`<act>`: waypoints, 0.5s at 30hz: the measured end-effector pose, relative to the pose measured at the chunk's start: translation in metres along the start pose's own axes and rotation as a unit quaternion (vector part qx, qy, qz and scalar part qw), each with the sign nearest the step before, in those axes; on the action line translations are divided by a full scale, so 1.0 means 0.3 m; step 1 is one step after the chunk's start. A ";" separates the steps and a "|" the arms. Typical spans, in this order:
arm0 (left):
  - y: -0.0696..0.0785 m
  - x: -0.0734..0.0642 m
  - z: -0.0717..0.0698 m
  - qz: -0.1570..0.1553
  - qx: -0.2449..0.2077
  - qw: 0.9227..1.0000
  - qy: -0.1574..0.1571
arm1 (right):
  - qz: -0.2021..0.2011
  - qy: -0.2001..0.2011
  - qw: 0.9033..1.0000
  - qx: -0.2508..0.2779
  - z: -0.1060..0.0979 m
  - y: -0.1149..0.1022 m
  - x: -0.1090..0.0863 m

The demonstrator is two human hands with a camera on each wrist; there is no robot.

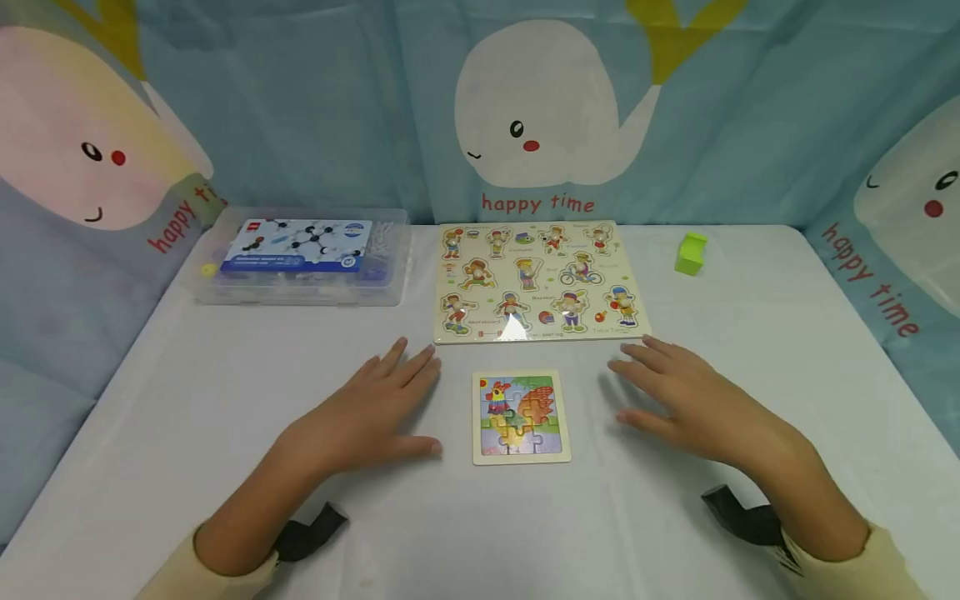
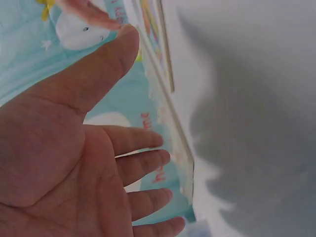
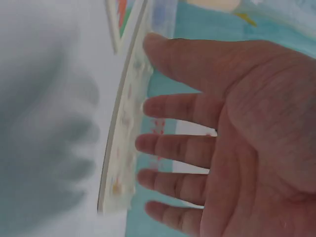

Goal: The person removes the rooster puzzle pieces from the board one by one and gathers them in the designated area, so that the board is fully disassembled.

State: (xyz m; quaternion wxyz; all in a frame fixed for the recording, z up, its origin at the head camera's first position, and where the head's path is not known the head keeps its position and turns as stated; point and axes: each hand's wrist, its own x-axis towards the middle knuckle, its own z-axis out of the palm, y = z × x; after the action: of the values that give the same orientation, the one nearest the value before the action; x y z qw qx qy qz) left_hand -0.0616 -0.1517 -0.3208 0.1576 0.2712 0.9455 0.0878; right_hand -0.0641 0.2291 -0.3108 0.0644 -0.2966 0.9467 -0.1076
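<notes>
Flanking square cream-framed rooster jigsaw (image 1: 521, 418), left hand (image 1: 367, 417), right hand (image 1: 690, 400), all fingers apart, white table (image 1: 555, 533), blue whale-print fabric backdrop (image 1: 322, 108).

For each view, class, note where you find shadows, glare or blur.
Head view: a bright white glare patch near the front edge of the large picture board; left wrist view: a broad, soft-edged shadow on the white tabletop beside the left hand; right wrist view: a similar shadow beside the right hand, the board's pictures blurred and washed out.
</notes>
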 end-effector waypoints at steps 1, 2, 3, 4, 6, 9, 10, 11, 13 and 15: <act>0.006 0.013 0.006 -0.001 -0.001 1.000 -0.005 | -0.011 0.003 1.000 0.008 0.001 -0.010 0.011; 0.013 0.026 0.013 -0.002 -0.001 1.000 -0.011 | -0.021 0.004 1.000 0.015 0.002 -0.022 0.023; 0.020 0.040 0.018 -0.003 -0.002 1.000 -0.018 | -0.029 0.002 0.999 0.021 0.002 -0.035 0.037; 0.028 0.053 0.023 -0.004 -0.003 1.000 -0.027 | -0.034 -0.005 0.999 0.030 0.001 -0.049 0.050; 0.042 0.078 0.032 -0.003 -0.004 0.999 -0.043 | -0.041 -0.024 0.998 0.047 0.002 -0.079 0.082; 0.063 0.107 0.040 -0.002 -0.004 0.998 -0.059 | -0.053 -0.049 0.994 0.084 0.011 -0.115 0.140; 0.069 0.115 0.043 -0.002 -0.003 0.998 -0.062 | -0.057 -0.054 0.992 0.102 0.017 -0.125 0.161; 0.075 0.122 0.044 -0.003 -0.003 0.998 -0.063 | -0.061 -0.058 0.989 0.119 0.026 -0.134 0.183; 0.084 0.129 0.045 -0.007 0.000 0.998 -0.063 | -0.067 -0.065 0.983 0.157 0.043 -0.149 0.228; 0.091 0.134 0.045 -0.009 0.000 0.998 -0.064 | -0.063 -0.076 0.977 0.191 0.062 -0.161 0.269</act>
State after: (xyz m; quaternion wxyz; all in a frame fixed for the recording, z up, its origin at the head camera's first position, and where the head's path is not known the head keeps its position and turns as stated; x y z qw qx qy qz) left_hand -0.0759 -0.1061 -0.3367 0.2187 0.2675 0.9359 0.0682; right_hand -0.1001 0.1411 -0.3217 0.1851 -0.3449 0.8805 -0.2675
